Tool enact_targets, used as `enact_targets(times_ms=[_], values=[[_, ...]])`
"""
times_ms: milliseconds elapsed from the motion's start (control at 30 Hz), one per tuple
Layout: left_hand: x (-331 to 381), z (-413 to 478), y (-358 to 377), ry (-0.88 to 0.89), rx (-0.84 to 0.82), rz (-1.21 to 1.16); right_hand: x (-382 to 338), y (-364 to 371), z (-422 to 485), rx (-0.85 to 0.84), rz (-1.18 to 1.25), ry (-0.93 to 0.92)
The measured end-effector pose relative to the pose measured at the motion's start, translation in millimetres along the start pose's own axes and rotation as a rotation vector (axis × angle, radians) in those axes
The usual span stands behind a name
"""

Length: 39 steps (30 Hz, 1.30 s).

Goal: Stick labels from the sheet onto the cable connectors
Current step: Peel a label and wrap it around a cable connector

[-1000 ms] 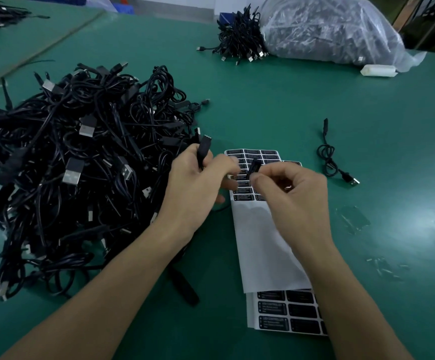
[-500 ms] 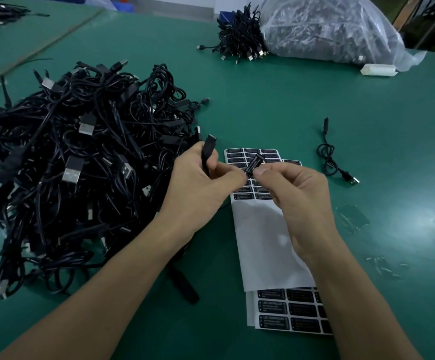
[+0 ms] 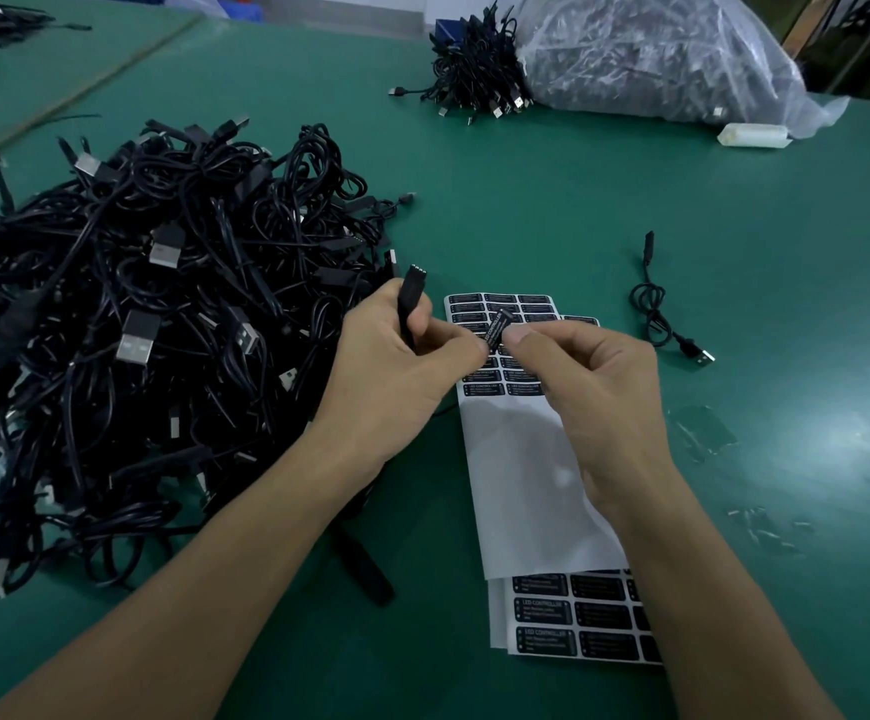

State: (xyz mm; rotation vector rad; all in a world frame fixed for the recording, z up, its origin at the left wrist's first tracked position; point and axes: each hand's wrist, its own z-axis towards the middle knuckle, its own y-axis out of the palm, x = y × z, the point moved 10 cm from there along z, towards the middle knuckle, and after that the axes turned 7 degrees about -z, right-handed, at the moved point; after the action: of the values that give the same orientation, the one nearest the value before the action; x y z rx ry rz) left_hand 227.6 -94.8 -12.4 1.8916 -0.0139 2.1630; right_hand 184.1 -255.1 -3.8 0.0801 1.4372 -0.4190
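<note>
Two hands meet above the label sheet [image 3: 521, 459], forearms angled inward. The left hand [image 3: 396, 366] curls round a black connector [image 3: 412, 291], whose pinned tip stands up past the knuckles. Just right of that grip, the right hand [image 3: 583, 376] pinches a tilted black label [image 3: 498, 332] between thumb and forefinger. Left of both grips lies the cable pile [image 3: 137, 330].

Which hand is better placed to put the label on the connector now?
The right hand: it pinches the peeled label close beside the connector. The left hand grips that connector and probably should only steady it.
</note>
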Motion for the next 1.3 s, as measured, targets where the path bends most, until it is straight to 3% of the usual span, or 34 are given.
enact_targets(times_ms=[200, 433, 700, 1100, 1300], values=[[-2.3, -1.7, 1.8, -0.022, -0.012, -0.006, 2.8, 2.8, 0.2, -0.012, 0.044, 0.051], [-12.7, -3.9, 3.8, -0.107, -0.016, 0.028, -5.4, -13.3, 1.0, 0.137, 0.177, -0.025], [3.9, -9.9, 21.1, 0.084, -0.197, 0.307, -7.2, 7.3, -1.8, -0.009, 0.165, -0.063], [-7.1, -4.1, 2.2, -0.016, -0.024, 0.154, -5.2, -10.8, 0.3, 0.155, 0.213, -0.075], [-7.2, -5.7, 3.1, -0.068, -0.007, 0.080, -1.3, 4.6, 0.2, 0.031, 0.142, -0.037]])
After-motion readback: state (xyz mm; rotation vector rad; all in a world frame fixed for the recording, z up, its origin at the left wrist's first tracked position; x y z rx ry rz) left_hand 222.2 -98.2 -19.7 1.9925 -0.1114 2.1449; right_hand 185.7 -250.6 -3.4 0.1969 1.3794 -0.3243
